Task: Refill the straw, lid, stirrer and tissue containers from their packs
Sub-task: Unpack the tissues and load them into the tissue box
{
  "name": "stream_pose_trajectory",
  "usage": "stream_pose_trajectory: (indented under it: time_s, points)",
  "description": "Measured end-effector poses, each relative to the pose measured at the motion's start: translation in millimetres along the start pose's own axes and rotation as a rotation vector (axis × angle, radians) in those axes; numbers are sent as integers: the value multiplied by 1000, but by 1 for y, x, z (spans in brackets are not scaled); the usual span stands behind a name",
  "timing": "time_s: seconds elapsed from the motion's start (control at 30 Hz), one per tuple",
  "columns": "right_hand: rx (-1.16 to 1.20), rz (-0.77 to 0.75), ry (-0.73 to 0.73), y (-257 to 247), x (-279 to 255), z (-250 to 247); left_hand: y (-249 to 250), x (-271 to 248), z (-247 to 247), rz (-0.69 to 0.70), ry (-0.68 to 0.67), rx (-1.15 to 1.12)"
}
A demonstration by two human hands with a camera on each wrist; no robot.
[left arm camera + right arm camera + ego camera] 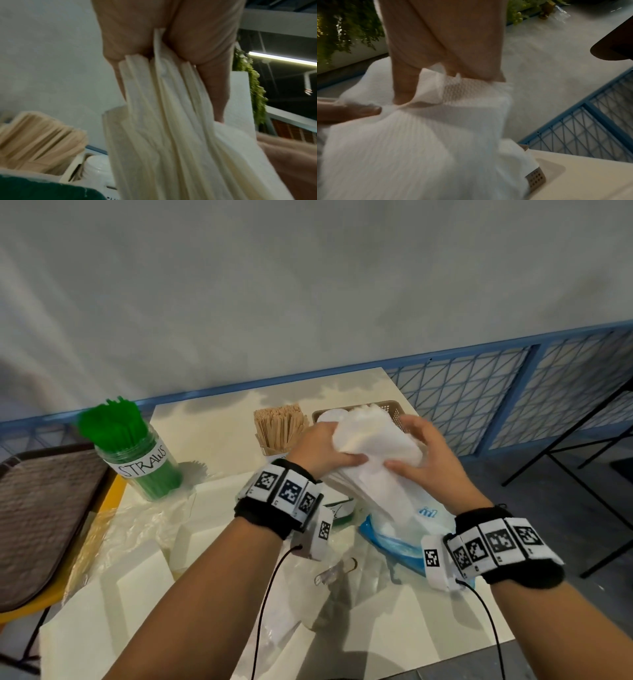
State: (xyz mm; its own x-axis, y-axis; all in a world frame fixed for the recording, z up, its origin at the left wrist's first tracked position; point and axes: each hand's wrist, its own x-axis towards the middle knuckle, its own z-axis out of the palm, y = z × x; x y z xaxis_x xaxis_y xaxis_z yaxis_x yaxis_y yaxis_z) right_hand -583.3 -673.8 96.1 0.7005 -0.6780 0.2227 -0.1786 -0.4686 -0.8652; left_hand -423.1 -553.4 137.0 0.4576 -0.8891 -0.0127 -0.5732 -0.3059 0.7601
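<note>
Pale desk (212,426) fills the head view: both hands grasp the tissue stack (373,440) at one o'clock, above the basket (394,407). Left wrist view: fingers (214,86) clamp folded edges. Right wrist view: fingers (404,83) pinch crumpled tissue; loose sheets might slip, missing the basket.

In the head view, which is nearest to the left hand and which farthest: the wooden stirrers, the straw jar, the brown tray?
From the left hand:
1. Wooden stirrers, just behind it.
2. Straw jar, farther left.
3. Brown tray, at the far left edge.
</note>
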Motion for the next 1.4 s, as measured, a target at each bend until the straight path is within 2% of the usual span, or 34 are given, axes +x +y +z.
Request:
stream_pose_trajectory:
  time_s: [0.07, 0.13, 0.2, 0.3, 0.4, 0.6, 0.7, 0.83, 1.03, 1.17, 1.4]
  points:
    - [-4, 136, 154, 1, 6, 7, -9, -5, -20, -86, 101, -189]
    - [126, 280, 189, 3, 10, 16, -24, -9, -36, -164, 200, -398]
    - [319, 383, 100, 3, 16, 29, -38, -14, -46, -224, 260, -558]
    - [584, 496, -94, 1, 26, 54, -56, -21, -52, -279, 251, -677]
    - [631, 517, -101, -3, 40, 78, -74, -24, -48, -356, 253, -709]
    - [338, 531, -65, 12, 54, 103, -112, -19, -30, -529, 228, -531]
    - [68, 473, -70, 23, 51, 108, -123, -17, -18, -546, 238, -393]
    - [-180, 323, -186, 23, 49, 106, -122, -14, -4, -523, 236, -217]
    - [-539, 222, -307, 18, 55, 113, -121, -8, 9, -543, 91, 11]
    - [-733, 208, -404, 11, 56, 121, -116, -5, 9, -543, -19, 194]
    - [-807, 243, -476, 6, 57, 137, -113, 3, 13, -633, -195, 358]
